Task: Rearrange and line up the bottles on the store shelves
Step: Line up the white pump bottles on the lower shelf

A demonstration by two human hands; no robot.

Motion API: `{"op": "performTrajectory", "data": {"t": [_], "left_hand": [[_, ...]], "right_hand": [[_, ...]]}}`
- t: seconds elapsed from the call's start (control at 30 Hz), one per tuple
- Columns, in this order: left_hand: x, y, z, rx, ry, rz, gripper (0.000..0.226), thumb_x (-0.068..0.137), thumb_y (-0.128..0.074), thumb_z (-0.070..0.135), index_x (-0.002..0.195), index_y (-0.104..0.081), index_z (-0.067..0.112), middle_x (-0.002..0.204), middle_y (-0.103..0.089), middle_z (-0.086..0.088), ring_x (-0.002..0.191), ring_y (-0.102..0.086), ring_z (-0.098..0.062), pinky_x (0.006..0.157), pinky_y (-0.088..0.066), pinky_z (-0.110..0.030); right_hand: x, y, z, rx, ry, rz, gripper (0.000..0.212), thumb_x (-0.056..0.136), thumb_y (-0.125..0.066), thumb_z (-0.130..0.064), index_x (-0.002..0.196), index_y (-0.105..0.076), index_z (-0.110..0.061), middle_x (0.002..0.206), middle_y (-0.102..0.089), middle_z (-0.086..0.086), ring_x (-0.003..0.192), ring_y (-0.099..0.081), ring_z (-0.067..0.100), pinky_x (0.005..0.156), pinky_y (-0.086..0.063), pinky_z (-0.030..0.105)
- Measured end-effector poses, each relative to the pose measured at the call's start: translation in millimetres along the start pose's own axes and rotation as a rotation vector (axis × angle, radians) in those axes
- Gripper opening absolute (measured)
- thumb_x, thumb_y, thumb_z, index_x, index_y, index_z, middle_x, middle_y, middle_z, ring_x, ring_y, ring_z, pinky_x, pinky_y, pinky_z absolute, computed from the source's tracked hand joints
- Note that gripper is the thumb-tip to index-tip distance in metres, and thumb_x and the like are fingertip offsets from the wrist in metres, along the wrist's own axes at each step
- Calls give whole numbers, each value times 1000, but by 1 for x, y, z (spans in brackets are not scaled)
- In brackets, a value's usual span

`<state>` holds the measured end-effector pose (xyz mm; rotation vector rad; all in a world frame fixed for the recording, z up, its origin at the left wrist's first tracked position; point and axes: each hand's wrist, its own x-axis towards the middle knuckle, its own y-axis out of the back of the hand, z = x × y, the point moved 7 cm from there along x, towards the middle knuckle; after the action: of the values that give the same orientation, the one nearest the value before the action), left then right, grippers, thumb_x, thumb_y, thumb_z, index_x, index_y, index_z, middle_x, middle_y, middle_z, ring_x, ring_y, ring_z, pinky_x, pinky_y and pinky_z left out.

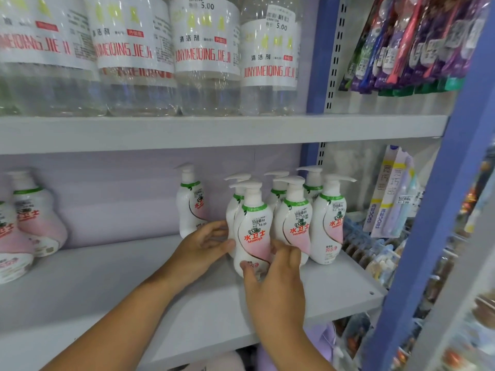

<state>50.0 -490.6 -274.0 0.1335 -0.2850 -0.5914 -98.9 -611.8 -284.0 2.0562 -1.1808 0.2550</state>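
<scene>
Lower shelf [187,303], grey, viewed from in front and slightly above. A cluster of white-and-pink pump bottles stands at its right end, all upright, green collars, pump heads pointing various ways.

Front pump bottle [253,231] — nearest of the cluster, red "Seaways" label facing out. Both hands are on it. Left hand [203,246] comes in from the left, fingers spread loosely, thumb tip against the bottle's left side at mid-height. Right hand [273,285] is in front and to the right, thumb on the lower front of the label, fingers curved around the right side. Neither hand is closed tight; together they cradle the bottle, which stands on the shelf.

Second front bottle [293,223] just right of it, touching or nearly so. Rightmost bottle [328,220] beside that. More bottles behind, partly hidden.

Lone pump bottle [190,204] stands farther back and left, apart from the cluster. Two larger pink bottles [29,223] at the far left edge.

Upper shelf [214,132] — a row of clear cleaner bottles [206,57] with white labels. Hanging toothbrush packs [417,41] to the right.
</scene>
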Motion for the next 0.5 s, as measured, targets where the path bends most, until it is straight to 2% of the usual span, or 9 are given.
{"op": "performTrajectory", "data": {"t": [0.37, 0.43, 0.5], "left_hand": [[2, -2, 2, -19, 9, -15, 35, 93, -73, 22, 125, -66, 32, 120, -73, 8, 111, -70, -10, 104, -53, -45], [0, -1, 4, -14, 16, -13, 35, 93, -73, 21, 126, -66, 31, 119, -74, 9, 110, -70, -8, 104, -53, -42], [-2, 1, 5, 14, 9, 10, 34, 92, -74, 24, 125, -66, 31, 119, -73, 13, 108, -69, -3, 103, -53, -37]], "right_hand": [[-1, 1, -6, -108, 21, 53, 61, 80, -78, -49, 129, -53, -22, 124, -47, -5, 101, -65, 23, 77, -55, 40], [-2, 3, -2, -35, -8, 30, 58, 82, -74, -51, 129, -49, -27, 125, -45, -10, 99, -65, 18, 78, -55, 40], [1, 22, 8, 147, -64, 63, 47, 85, -72, -50, 123, -49, -34, 118, -48, -16, 87, -64, 9, 75, -55, 41]]}}
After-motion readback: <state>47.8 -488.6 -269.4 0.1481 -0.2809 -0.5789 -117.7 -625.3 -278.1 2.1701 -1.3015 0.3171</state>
